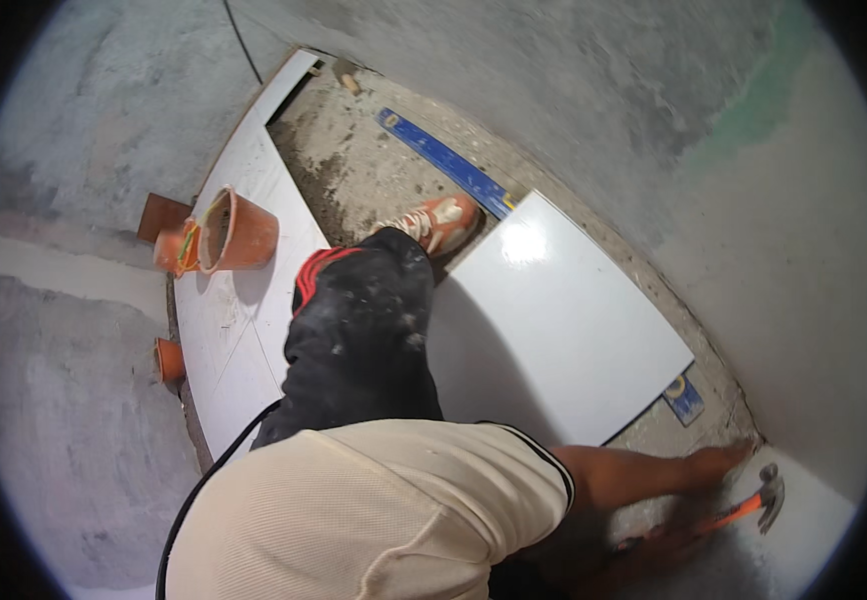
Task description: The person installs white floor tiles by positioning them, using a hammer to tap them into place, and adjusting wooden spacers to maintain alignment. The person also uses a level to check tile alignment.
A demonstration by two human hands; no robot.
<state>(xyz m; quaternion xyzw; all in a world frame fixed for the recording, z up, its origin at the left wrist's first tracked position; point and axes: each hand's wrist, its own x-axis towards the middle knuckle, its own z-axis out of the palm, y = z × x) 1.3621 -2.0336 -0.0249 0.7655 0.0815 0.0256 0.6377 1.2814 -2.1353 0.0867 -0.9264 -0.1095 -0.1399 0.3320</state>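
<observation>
My left hand (722, 464) reaches out to the right, fingers stretched toward the foot of the wall, near the corner of a large white tile (564, 310). Just below it, my right hand (666, 552), in shadow and partly blurred, is closed around the orange handle of a claw hammer (746, 511). The hammer's steel head points right, beside the wall. The glossy tile lies tilted across the view over the rough floor. A blue spirit level (444, 160) sticks out past its far edge; a similar blue end (685, 398) shows at its near right corner.
My bent leg (364, 330) and shoe (444, 222) stand left of the tile. Laid white tiles (239, 350) run along the left, bearing an orange bucket (239, 232). Another orange container (169, 360) sits by the wall. Rough grey walls (614, 110) enclose the floor.
</observation>
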